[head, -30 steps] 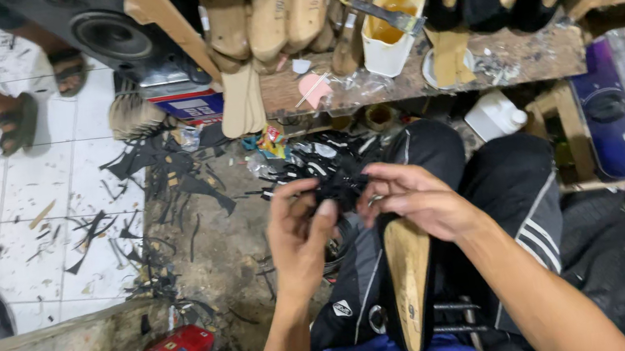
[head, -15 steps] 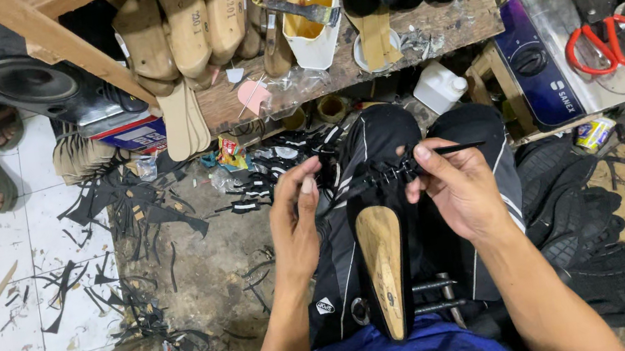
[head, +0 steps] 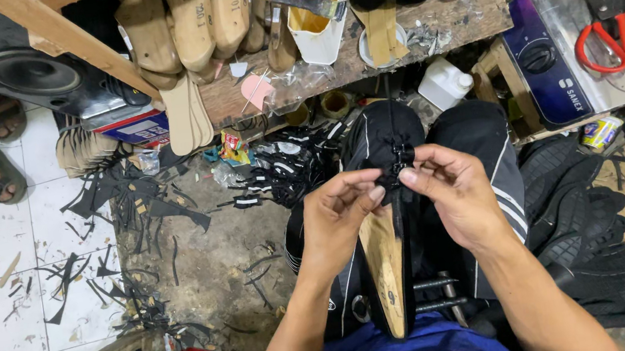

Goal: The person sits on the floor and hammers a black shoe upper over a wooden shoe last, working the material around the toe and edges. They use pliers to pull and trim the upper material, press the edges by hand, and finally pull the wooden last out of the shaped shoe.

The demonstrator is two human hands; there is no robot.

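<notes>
Both hands pinch a thin black strap (head: 395,176) over the wooden shoe form (head: 386,270) on the lap. The left hand (head: 337,220) and right hand (head: 452,193) each grip it tight. The strap looks only partly pulled down; most of the form is bare.

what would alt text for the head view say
Seen from above, the left hand and right hand pinch a small black strap piece over a wooden shoe last on the person's lap. Beyond them, a cluttered wooden bench holds a glue pot.
</notes>
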